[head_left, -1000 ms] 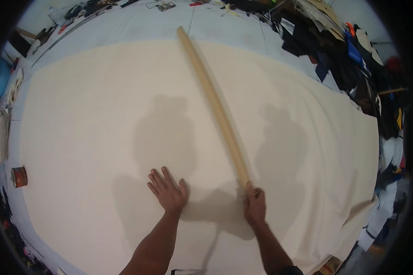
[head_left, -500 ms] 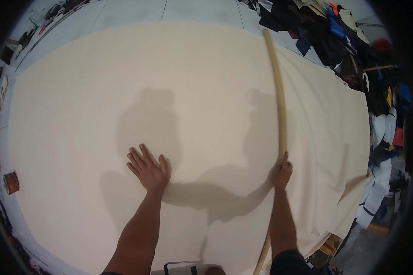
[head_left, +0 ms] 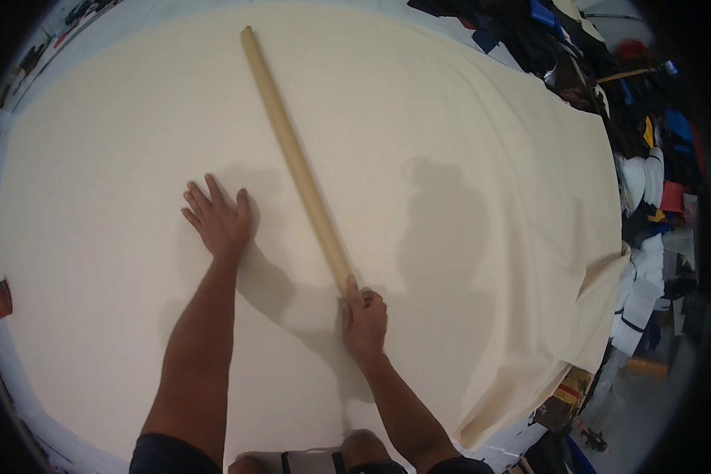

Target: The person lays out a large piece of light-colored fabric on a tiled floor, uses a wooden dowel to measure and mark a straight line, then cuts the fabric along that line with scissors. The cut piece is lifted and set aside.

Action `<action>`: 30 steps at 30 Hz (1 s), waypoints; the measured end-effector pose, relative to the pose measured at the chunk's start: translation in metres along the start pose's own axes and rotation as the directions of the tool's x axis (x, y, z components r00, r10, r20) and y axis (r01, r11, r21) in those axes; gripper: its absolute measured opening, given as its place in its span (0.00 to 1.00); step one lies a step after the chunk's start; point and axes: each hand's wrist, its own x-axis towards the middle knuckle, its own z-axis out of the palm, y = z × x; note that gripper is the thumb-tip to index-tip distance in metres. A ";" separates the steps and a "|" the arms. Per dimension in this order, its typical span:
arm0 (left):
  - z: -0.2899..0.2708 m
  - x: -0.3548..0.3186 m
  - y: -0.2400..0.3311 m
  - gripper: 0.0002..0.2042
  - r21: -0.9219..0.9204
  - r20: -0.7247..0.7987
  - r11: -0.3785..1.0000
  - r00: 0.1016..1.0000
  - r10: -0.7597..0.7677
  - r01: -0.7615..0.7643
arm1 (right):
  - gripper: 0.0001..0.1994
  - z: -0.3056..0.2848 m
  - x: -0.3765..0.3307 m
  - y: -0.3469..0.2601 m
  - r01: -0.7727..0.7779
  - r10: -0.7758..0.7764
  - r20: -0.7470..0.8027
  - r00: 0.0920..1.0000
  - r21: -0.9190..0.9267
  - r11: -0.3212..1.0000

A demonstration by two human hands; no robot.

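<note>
A large cream cloth [head_left: 134,118] covers most of the white surface beneath it, smooth on the left and rumpled in folds on the right. My right hand [head_left: 365,320] grips the near end of a long tan pole [head_left: 300,170]; the pole slants up and to the left across the cloth, its far end near the cloth's far edge. My left hand [head_left: 223,223] lies with fingers spread on the cloth, left of the pole and apart from it. Shadows of my arms and head fall across the cloth.
A small reddish-brown tin [head_left: 1,299] stands by the cloth's left edge. Dark fabric pieces [head_left: 521,35] are heaped at the back right. White bundles [head_left: 640,304] and a cardboard box [head_left: 565,395] lie beyond the cloth's right side.
The pole has swung from the right side to the middle of the cloth, carried leftward by my right hand. My left hand has moved farther forward and slightly left. The view has shifted too.
</note>
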 end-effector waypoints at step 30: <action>-0.171 -0.524 -0.391 0.38 0.012 0.048 0.974 0.973 -0.228 0.227 | 0.26 -0.149 -0.322 0.088 -0.148 0.098 -0.480 0.872 -0.067 0.987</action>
